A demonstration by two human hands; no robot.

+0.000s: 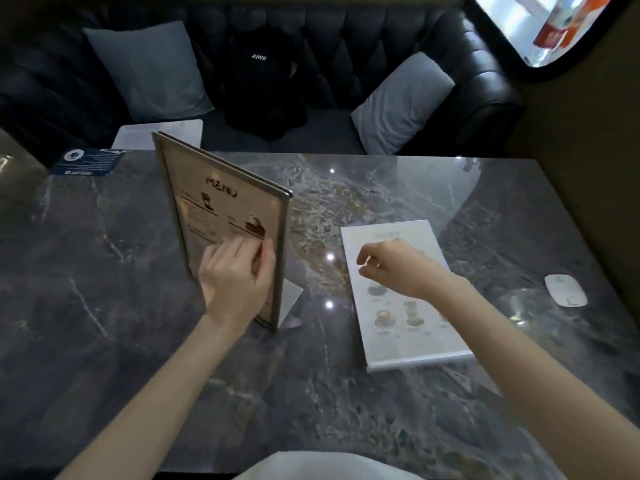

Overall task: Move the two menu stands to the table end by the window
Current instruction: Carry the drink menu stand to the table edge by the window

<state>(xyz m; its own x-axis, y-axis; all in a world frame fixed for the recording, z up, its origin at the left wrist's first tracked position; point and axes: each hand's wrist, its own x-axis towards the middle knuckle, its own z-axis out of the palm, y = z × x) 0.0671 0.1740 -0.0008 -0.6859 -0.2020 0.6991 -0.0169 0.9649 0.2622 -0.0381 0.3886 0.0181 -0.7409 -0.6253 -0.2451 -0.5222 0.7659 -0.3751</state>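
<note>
On tabletop (pixel 104 271) centre, framed menu stand (pixel 221 209) is stood upright, its lower face pinched by left hand (pixel 235 275). Just right, white menu stand (pixel 412 320) is seen leaning back, right hand (pixel 391 268) curled loosely above it, contact unclear. Bare marble is left toward the window (pixel 540 26) end; white puck (pixel 565 290) is sat near that edge.

1. Across from me, a black tufted leather sofa (pixel 398 36) holds two grey cushions (pixel 152 71) and a black garment (pixel 259 84).
2. A small white oval device (pixel 565 289) lies on the dark marble table (pixel 104 271).
3. A dark blue card (pixel 86 162) sits at its far edge.
</note>
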